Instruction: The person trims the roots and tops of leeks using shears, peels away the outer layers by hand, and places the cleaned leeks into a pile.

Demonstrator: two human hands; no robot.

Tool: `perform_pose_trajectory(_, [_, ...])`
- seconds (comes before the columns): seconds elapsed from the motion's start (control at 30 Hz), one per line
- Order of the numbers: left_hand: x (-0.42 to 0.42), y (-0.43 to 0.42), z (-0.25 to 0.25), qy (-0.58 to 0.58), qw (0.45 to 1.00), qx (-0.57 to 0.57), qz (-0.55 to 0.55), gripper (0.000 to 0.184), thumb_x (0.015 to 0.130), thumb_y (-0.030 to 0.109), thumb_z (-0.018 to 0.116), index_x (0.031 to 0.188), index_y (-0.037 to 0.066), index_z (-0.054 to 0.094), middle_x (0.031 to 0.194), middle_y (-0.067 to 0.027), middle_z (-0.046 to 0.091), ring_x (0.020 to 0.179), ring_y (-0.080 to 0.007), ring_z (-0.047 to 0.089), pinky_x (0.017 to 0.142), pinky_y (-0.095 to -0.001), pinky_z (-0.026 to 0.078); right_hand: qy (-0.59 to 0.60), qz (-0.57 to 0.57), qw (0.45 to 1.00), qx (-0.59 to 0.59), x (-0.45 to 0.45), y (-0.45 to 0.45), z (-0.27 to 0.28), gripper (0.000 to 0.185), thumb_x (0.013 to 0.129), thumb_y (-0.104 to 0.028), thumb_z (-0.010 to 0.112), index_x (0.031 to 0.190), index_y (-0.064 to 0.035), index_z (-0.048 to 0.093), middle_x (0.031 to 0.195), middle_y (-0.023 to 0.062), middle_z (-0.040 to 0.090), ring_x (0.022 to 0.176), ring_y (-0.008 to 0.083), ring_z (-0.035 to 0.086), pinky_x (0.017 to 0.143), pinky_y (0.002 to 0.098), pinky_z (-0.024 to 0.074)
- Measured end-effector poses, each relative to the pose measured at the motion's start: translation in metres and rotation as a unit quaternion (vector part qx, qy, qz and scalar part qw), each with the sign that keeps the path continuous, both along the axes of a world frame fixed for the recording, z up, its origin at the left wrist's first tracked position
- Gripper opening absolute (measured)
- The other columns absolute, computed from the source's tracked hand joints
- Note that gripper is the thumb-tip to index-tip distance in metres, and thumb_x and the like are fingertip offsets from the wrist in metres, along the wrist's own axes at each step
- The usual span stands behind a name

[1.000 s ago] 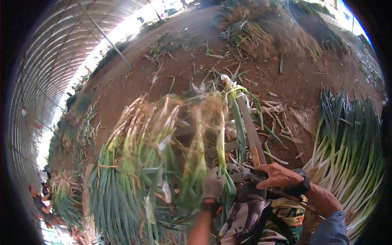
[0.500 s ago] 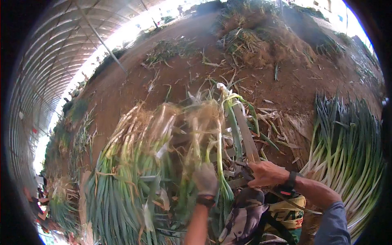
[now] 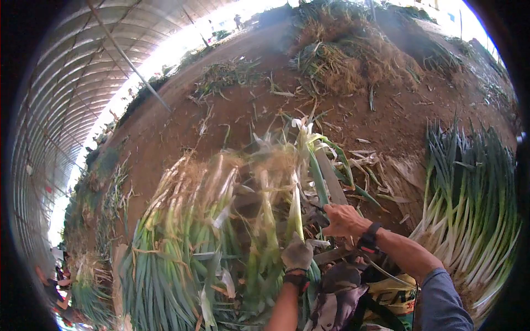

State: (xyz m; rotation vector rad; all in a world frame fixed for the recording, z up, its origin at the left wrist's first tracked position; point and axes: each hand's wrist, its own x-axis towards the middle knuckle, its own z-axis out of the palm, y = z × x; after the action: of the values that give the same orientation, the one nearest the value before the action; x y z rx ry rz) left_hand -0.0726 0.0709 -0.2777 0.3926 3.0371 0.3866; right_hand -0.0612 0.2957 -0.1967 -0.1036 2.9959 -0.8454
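My left hand [image 3: 297, 255], in a greyish glove, is closed around a green onion [image 3: 296, 212] whose white shaft points away from me, roots at the far end. Just right of it my right hand [image 3: 343, 219], bare with a dark wrist strap, is closed at a small dark object [image 3: 316, 215] that I cannot make out. A flat wooden strip [image 3: 331, 179] runs away from me beyond the right hand. Several untrimmed green onions [image 3: 176, 237] lie to the left, roots away from me, and another rooted one [image 3: 268, 215] lies right beside the left hand.
Cleaned green onions [image 3: 469, 193] are heaped at the right. Peeled leaves [image 3: 367, 165] litter the soil [image 3: 237, 118] ahead. A larger pile of rooted onions [image 3: 353, 60] lies farther off. Other people's arms [image 3: 63, 284] show at far left, beside another bundle [image 3: 91, 287].
My left hand has moved right and now grips the onion beside the right hand. My right hand has shifted slightly up and left.
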Motion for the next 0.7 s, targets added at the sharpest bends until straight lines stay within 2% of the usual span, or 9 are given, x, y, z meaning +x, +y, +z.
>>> perform_pose_trajectory(0.03, [0.000, 0.000, 0.000, -0.003, 1.000, -0.001, 0.002, 0.065, 0.087, 0.035, 0.072, 0.139, -0.002, 0.056, 0.097, -0.0238, 0.076, 0.087, -0.0390, 0.077, 0.078, -0.0489, 0.062, -0.004, -0.001, 1.000, 0.002, -0.004, 0.000, -0.001, 0.054, 0.073, -0.039, 0.079, 0.101, 0.0044, 0.060, 0.092, 0.0259, 0.069, 0.090, 0.0467, 0.068, 0.079, 0.0533, 0.0537])
perform_pose_trajectory(0.13, [-0.001, 0.002, 0.000, -0.032, 0.999, 0.035, 0.015, 0.044, 0.094, 0.040, 0.068, 0.120, 0.006, 0.061, 0.097, -0.0190, 0.076, 0.088, -0.0426, 0.076, 0.077, -0.0533, 0.061, -0.010, -0.009, 1.000, 0.002, -0.019, -0.002, 0.003, 0.055, 0.074, -0.040, 0.079, 0.101, 0.0047, 0.061, 0.094, 0.0262, 0.069, 0.091, 0.0467, 0.068, 0.079, 0.0533, 0.0537])
perform_pose_trajectory(0.23, [-0.003, 0.005, -0.018, -0.024, 0.998, 0.042, 0.043, 0.048, 0.092, 0.041, 0.069, 0.120, 0.004, 0.060, 0.099, -0.0227, 0.075, 0.090, -0.0446, 0.074, 0.081, -0.0542, 0.060, 0.000, -0.021, 1.000, -0.010, -0.033, -0.002, 0.004, 0.057, 0.075, -0.042, 0.080, 0.100, 0.0051, 0.061, 0.092, 0.0266, 0.069, 0.091, 0.0471, 0.067, 0.080, 0.0535, 0.0537])
perform_pose_trajectory(0.4, [-0.027, -0.009, -0.013, -0.133, 0.968, 0.204, 0.066, 0.044, 0.087, 0.034, 0.070, 0.111, -0.002, 0.063, 0.097, -0.0303, 0.072, 0.095, -0.0450, 0.073, 0.082, -0.0531, 0.057, 0.007, -0.024, 0.999, -0.041, -0.045, 0.004, 0.006, 0.057, 0.075, -0.042, 0.080, 0.100, 0.0059, 0.062, 0.091, 0.0275, 0.069, 0.090, 0.0474, 0.068, 0.081, 0.0541, 0.0537])
perform_pose_trajectory(0.43, [-0.030, -0.013, -0.009, -0.155, 0.956, 0.239, 0.068, 0.042, 0.086, 0.032, 0.069, 0.108, -0.003, 0.063, 0.097, -0.0315, 0.072, 0.096, -0.0453, 0.072, 0.082, -0.0529, 0.057, -0.011, -0.010, 0.999, -0.041, -0.039, 0.005, 0.006, 0.059, 0.075, -0.042, 0.081, 0.104, 0.0062, 0.062, 0.092, 0.0274, 0.069, 0.091, 0.0469, 0.068, 0.081, 0.0537, 0.0539])
perform_pose_trajectory(0.47, [-0.036, -0.020, -0.028, -0.094, 0.961, 0.257, 0.030, 0.037, 0.085, 0.027, 0.068, 0.106, -0.004, 0.065, 0.090, -0.0298, 0.071, 0.088, -0.0439, 0.073, 0.079, -0.0508, 0.056, -0.029, 0.005, 0.999, -0.039, -0.026, 0.008, 0.011, 0.061, 0.074, -0.041, 0.082, 0.108, 0.0066, 0.062, 0.093, 0.0273, 0.070, 0.091, 0.0464, 0.069, 0.081, 0.0534, 0.0541])
perform_pose_trajectory(0.57, [-0.040, -0.027, -0.005, -0.171, 0.921, 0.346, 0.052, 0.040, 0.085, 0.028, 0.069, 0.109, -0.005, 0.064, 0.084, -0.0271, 0.070, 0.082, -0.0404, 0.072, 0.077, -0.0481, 0.055, -0.077, 0.054, 0.993, -0.078, 0.027, 0.015, 0.037, 0.069, 0.074, -0.038, 0.083, 0.121, 0.0069, 0.061, 0.093, 0.0254, 0.071, 0.091, 0.0441, 0.070, 0.079, 0.0517, 0.0551])
perform_pose_trajectory(0.6, [-0.035, -0.029, 0.015, -0.175, 0.907, 0.383, 0.026, 0.038, 0.086, 0.027, 0.069, 0.107, -0.005, 0.064, 0.081, -0.0249, 0.068, 0.077, -0.0372, 0.070, 0.074, -0.0468, 0.055, -0.091, 0.070, 0.988, -0.099, 0.043, 0.018, 0.045, 0.072, 0.074, -0.037, 0.083, 0.126, 0.0069, 0.060, 0.092, 0.0245, 0.072, 0.091, 0.0432, 0.071, 0.078, 0.0510, 0.0554])
perform_pose_trajectory(0.7, [-0.025, -0.033, 0.015, -0.146, 0.917, 0.370, 0.007, 0.038, 0.087, 0.028, 0.070, 0.109, -0.003, 0.064, 0.081, -0.0269, 0.068, 0.079, -0.0404, 0.071, 0.074, -0.0481, 0.056, -0.054, 0.063, 0.994, -0.072, 0.077, 0.021, 0.057, 0.077, 0.076, -0.036, 0.083, 0.134, 0.0066, 0.057, 0.086, 0.0215, 0.072, 0.089, 0.0403, 0.072, 0.076, 0.0484, 0.0563])
